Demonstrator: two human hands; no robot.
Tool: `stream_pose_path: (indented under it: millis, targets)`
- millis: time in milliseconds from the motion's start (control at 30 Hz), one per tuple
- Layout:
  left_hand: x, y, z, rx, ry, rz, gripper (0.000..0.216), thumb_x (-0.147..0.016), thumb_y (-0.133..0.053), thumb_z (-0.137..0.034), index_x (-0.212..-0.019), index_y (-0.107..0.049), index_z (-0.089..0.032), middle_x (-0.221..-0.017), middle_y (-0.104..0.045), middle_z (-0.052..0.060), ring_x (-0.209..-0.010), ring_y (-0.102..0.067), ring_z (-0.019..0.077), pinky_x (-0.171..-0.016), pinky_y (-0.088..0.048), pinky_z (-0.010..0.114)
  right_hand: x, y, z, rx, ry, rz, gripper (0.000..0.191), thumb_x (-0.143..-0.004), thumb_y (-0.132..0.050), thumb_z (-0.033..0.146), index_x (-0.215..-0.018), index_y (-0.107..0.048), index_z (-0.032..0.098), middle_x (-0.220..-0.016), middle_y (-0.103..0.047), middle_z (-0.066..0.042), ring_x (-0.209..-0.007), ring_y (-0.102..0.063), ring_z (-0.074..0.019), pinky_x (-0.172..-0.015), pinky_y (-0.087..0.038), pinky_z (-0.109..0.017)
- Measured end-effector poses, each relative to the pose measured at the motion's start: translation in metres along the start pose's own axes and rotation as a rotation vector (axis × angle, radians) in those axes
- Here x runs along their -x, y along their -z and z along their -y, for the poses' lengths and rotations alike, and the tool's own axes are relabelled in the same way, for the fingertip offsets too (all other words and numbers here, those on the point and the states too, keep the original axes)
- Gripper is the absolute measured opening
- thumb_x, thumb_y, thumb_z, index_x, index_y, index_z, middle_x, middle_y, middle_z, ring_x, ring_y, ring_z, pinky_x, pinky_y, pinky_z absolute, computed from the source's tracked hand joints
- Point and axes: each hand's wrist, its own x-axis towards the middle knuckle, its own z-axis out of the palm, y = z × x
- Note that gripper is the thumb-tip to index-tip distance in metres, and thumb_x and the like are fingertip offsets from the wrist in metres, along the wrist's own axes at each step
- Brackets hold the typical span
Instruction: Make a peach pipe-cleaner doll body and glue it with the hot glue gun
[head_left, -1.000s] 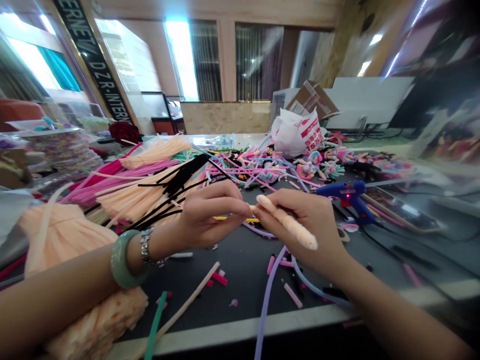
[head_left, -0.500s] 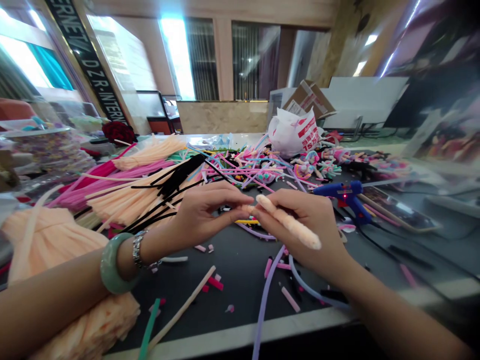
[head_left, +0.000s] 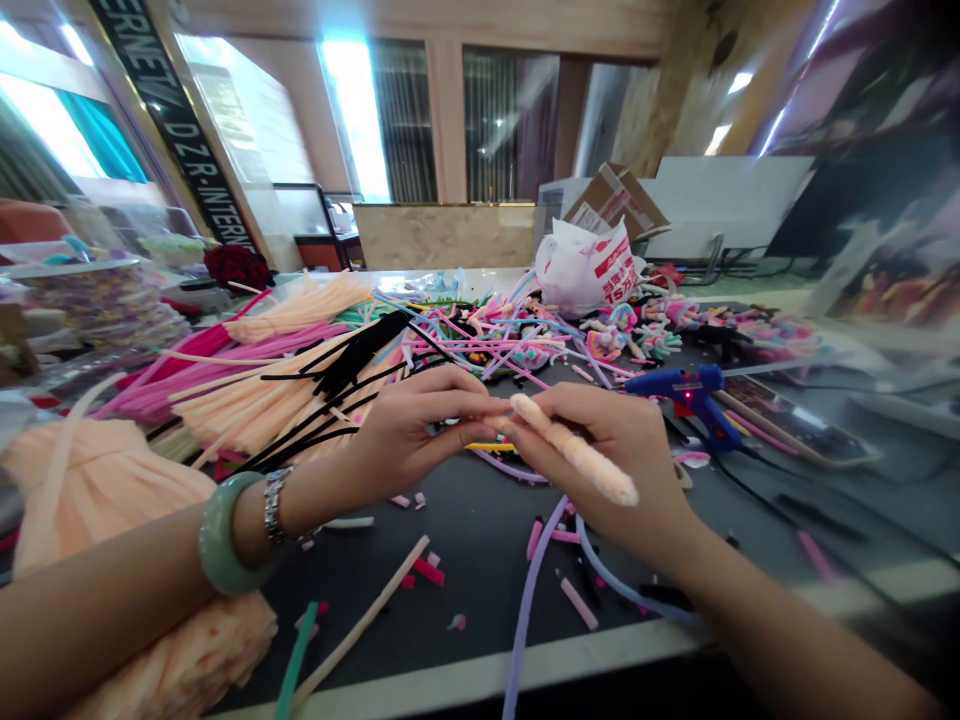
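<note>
Both forearms reach in from the lower corners and meet above the middle of the dark worktop (head_left: 465, 530), wrists slightly raised and clear of its surface. The right hand (head_left: 626, 455) is turned palm-inward, its grip closed around a peach chenille roll (head_left: 581, 455), which lies slanted across the fingers with its lower end jutting free toward the wrist. The left hand (head_left: 416, 430), with a green bangle (head_left: 221, 535) and a beaded bracelet on its wrist, has thumb and forefinger drawn together, its grip pinched shut on the roll's upper tip, where the two hands touch. A lilac stem (head_left: 529, 600) trails off the worktop's near edge below the right hand. A blue glue gun (head_left: 686, 390) lies just beyond the right hand, and bundled peach stems (head_left: 255, 410) lie behind the left.
</note>
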Motion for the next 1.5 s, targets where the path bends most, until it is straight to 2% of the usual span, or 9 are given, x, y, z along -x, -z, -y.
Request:
stream_pose_path:
  millis: [267,667,833,967,1200,1400,1500]
  targets:
    - [-0.003,0.003,-0.003,-0.17,-0.132,-0.026,0.026,-0.079,-0.065,-0.012,-0.103,-0.065,-0.021,-0.092,-0.061,0.006,-0.089,-0.056,0.0152,-0.08,-0.049,0.032,0.0,-0.002,-0.002,0.008,0.007,-0.011,0.02,-0.081,-0.059,0.019,-0.061,-0.059,0.016,-0.054,-0.049,0.004,-0.05,-0.038,-0.0064,-0.048,-0.028,-0.021]
    - [-0.006,0.002,-0.005,-0.243,-0.162,0.005,0.015,-0.082,-0.061,-0.016,-0.097,-0.064,-0.017,-0.088,-0.067,0.006,-0.088,-0.059,0.0165,-0.078,-0.052,0.031,0.0,-0.001,-0.001,0.023,0.003,0.003,0.017,-0.08,-0.06,0.019,-0.063,-0.062,0.015,-0.052,-0.046,0.005,-0.05,-0.037,-0.0067,-0.049,-0.029,-0.021]
    - [0.001,0.003,-0.004,-0.359,-0.208,0.041,0.025,-0.08,-0.062,-0.013,-0.105,-0.061,-0.018,-0.096,-0.067,0.008,-0.096,-0.058,0.0191,-0.086,-0.051,0.035,-0.001,0.0,0.0,-0.002,0.02,0.006,0.018,-0.079,-0.06,0.016,-0.061,-0.058,0.015,-0.053,-0.046,0.006,-0.05,-0.038,-0.0055,-0.049,-0.029,-0.02]
    - [0.001,0.004,-0.006,-0.353,-0.232,0.055,0.026,-0.079,-0.062,-0.009,-0.104,-0.059,-0.013,-0.094,-0.066,0.009,-0.093,-0.059,0.0187,-0.086,-0.051,0.035,-0.002,0.0,0.001,-0.023,0.014,0.01,0.018,-0.079,-0.061,0.017,-0.061,-0.058,0.015,-0.053,-0.044,0.006,-0.05,-0.037,-0.0054,-0.049,-0.029,-0.019]
    - [-0.002,0.001,-0.011,-0.344,-0.201,0.039,0.025,-0.08,-0.06,-0.01,-0.104,-0.058,-0.014,-0.091,-0.068,0.008,-0.087,-0.061,0.0177,-0.082,-0.053,0.034,0.0,-0.001,0.001,-0.035,-0.026,0.019,0.017,-0.079,-0.06,0.02,-0.063,-0.06,0.015,-0.053,-0.046,0.005,-0.05,-0.037,-0.0067,-0.048,-0.03,-0.02]
    - [-0.002,-0.001,-0.014,-0.235,-0.14,0.01,0.027,-0.078,-0.06,-0.006,-0.104,-0.056,-0.015,-0.088,-0.066,0.006,-0.086,-0.059,0.0171,-0.077,-0.051,0.031,0.0,-0.001,0.001,-0.051,-0.041,0.019,0.014,-0.079,-0.06,0.018,-0.065,-0.064,0.015,-0.053,-0.048,0.005,-0.05,-0.039,-0.0065,-0.049,-0.03,-0.02]
    - [-0.001,-0.002,-0.014,-0.134,-0.064,-0.02,0.028,-0.077,-0.062,-0.007,-0.103,-0.056,-0.015,-0.086,-0.065,0.006,-0.084,-0.059,0.0161,-0.074,-0.051,0.029,0.0,0.0,0.002,-0.04,-0.027,0.014,0.014,-0.079,-0.06,0.018,-0.066,-0.064,0.015,-0.053,-0.048,0.005,-0.05,-0.039,-0.0062,-0.049,-0.031,-0.02]
